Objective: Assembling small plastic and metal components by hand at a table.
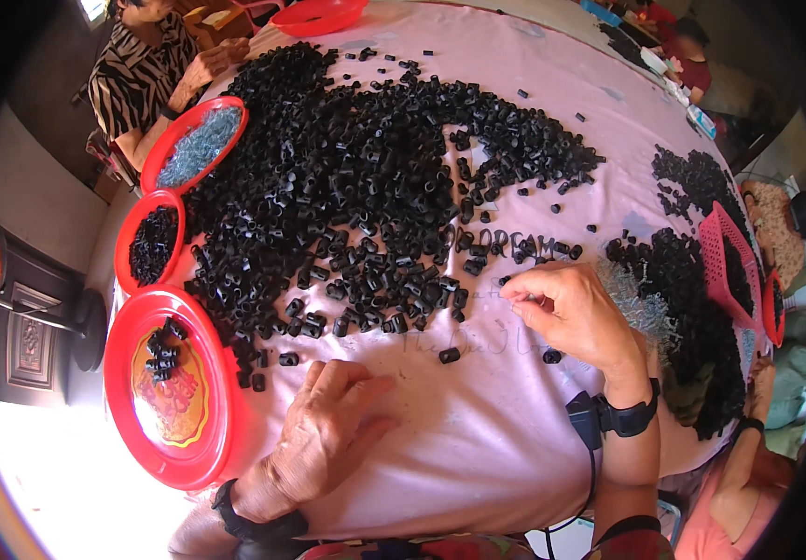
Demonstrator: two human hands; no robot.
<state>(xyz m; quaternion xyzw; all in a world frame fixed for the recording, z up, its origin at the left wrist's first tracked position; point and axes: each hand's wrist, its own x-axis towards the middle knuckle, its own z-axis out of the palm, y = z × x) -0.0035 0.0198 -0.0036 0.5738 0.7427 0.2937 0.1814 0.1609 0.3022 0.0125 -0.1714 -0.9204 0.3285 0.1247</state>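
The left hand (324, 425) curves over the cloth-covered table (450, 457), grip apart; the right hand (566, 308) points leftward, fingertips together, contents unclear.

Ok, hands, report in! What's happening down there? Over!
Left hand: loosely curled above pink cloth, nothing visible in it. Right hand: bent inward, grip unclear. Black pieces: heaped ahead, some loose near both hands.

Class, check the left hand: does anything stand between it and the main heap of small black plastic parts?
Nothing visible blocks it: between the left hand and the heap of black plastic parts lie just pink tablecloth and a few loose parts.
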